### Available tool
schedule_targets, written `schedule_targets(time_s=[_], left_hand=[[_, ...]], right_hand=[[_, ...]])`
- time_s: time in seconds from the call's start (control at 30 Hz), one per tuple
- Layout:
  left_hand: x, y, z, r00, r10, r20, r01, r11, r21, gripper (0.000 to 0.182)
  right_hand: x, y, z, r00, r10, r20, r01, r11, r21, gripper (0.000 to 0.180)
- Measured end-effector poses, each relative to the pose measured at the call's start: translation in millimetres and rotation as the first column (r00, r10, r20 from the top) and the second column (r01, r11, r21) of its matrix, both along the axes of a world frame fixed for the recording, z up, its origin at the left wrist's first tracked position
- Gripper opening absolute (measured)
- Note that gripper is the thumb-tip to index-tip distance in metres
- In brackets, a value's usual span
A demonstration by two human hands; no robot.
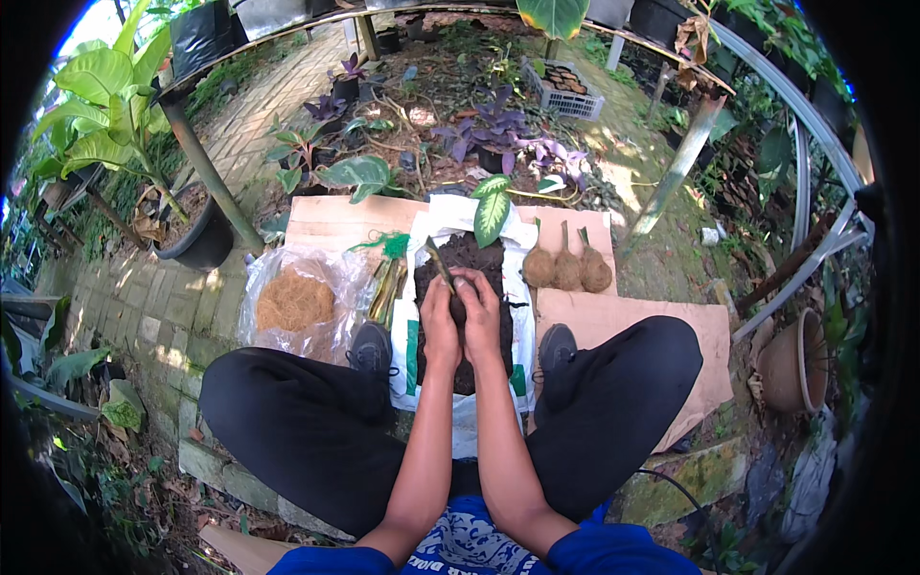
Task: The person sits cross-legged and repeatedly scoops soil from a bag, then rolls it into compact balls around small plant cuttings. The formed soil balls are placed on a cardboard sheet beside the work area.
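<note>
My left hand (pixel 439 320) and my right hand (pixel 480 309) are cupped together around a ball of dark soil (pixel 458 310). A plant stem (pixel 439 262) rises from the ball and leans to the upper left. Both hands are above an opened white sack (pixel 519 309) holding loose dark soil (pixel 471 251). A variegated green leaf (pixel 491 218) shows over the sack's far edge. To the right, three fibre-wrapped root balls (pixel 567 270) with short green stems sit on cardboard (pixel 575 223). On the left, a clear plastic bag (pixel 345 277) holds brown coconut fibre (pixel 295 300).
Green raffia string (pixel 392 245) and dry strips (pixel 388 291) lie between bag and sack. My shoes (pixel 371 348) flank the sack. Potted purple plants (pixel 492 129) and a grey plastic crate (pixel 571 100) stand beyond. Bamboo posts (pixel 212 172) support a shelf; a black pot (pixel 198 237) stands left.
</note>
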State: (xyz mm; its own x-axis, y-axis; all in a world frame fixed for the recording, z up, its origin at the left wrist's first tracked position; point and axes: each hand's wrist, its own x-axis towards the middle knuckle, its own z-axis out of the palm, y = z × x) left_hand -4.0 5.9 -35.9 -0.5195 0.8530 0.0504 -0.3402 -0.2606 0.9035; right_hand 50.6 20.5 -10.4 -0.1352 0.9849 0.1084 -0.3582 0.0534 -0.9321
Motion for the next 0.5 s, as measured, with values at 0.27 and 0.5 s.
schedule_targets(time_s=[0.27,0.5], left_hand=[[8,-3,15,0.998,-0.036,0.056,0.036,0.999,0.011,0.031],[5,-2,6,0.997,-0.077,-0.011,0.075,0.992,-0.100,0.035]], right_hand=[[2,2,0,0.989,-0.030,-0.142,0.016,0.995,-0.096,0.018],[4,2,-9,0.980,-0.080,-0.184,0.047,0.983,-0.178,0.016]])
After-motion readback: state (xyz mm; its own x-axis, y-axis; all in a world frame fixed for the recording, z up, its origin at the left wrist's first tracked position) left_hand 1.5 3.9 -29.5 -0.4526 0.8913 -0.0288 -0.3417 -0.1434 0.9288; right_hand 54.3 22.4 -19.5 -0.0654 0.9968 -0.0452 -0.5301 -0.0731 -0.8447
